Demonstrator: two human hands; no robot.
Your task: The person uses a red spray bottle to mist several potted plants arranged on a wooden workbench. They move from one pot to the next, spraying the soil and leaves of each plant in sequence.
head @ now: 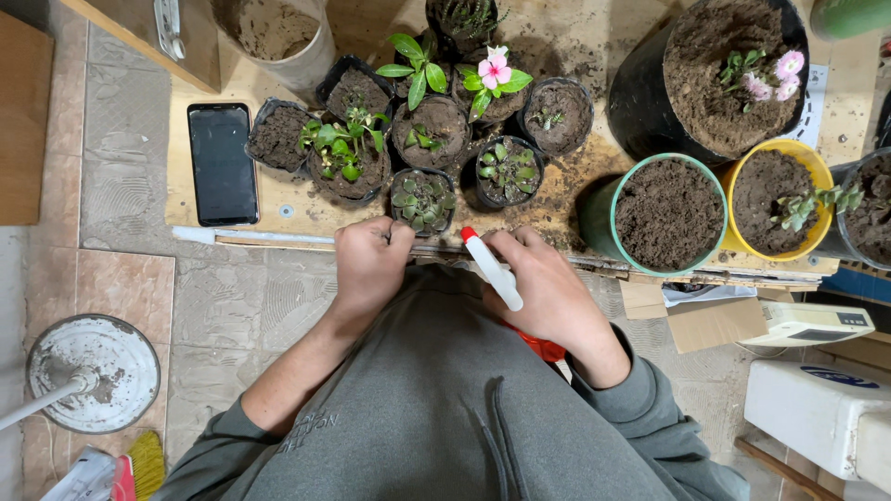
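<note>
Soil-strewn bench [297, 199] held potted seedlings; beside the succulent pot [422, 199], right hand [548, 297] gripped a light, rigid-looking spray bottle [494, 274] by its neck, left hand [368, 264] fisted.

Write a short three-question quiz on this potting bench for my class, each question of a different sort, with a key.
1. True or false: the right hand holds a spray bottle.
2. Which lies left of the pots? A) phone B) trowel C) glove
3. Fill in: the green pot holds only ____.

Key:
1. True; its white nozzle has a red tip.
2. A, the black phone on the wooden board.
3. Soil. The left hand is beside a small succulent pot.
</note>
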